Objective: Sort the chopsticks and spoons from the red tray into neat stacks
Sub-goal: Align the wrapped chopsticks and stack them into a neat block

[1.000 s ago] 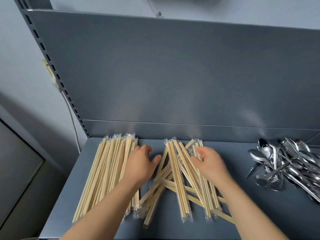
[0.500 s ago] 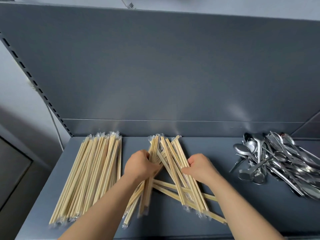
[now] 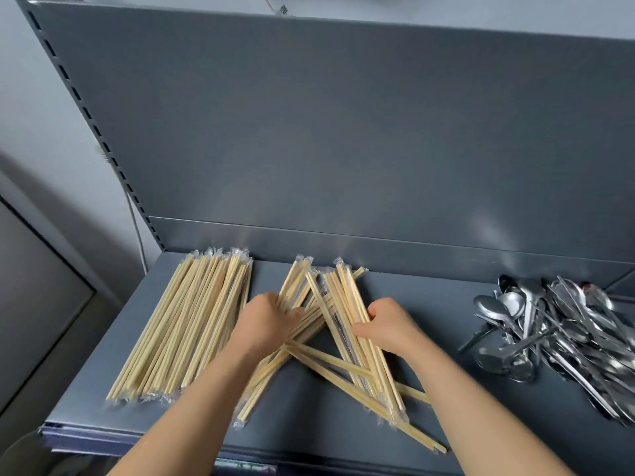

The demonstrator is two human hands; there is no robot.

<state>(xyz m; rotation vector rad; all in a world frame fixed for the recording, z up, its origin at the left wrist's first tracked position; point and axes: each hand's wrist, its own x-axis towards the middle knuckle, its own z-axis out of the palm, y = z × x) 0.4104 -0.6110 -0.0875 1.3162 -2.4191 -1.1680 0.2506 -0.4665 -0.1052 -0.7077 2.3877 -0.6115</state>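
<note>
A neat stack of wrapped wooden chopsticks (image 3: pixel 185 324) lies on the left of the grey shelf (image 3: pixel 446 304). In the middle a crossed, loose heap of wrapped chopsticks (image 3: pixel 330 341) fans out in an A shape. My left hand (image 3: pixel 266 322) grips the heap's left-leaning bunch. My right hand (image 3: pixel 390 326) grips the right-leaning bunch, fingers curled over the sticks. A jumbled pile of metal spoons (image 3: pixel 556 334) sits at the right. No red tray is in view.
The shelf's upright grey back panel (image 3: pixel 343 132) rises just behind the chopsticks. The shelf's front edge (image 3: pixel 103 432) is near my forearms. A slotted upright post (image 3: pixel 86 111) runs along the left, with a wall and cable beyond it.
Both hands have gone from lying over the loose heap to gripping its two bunches. The heap's sticks have shifted slightly, and the left bunch now stands apart from the neat stack.
</note>
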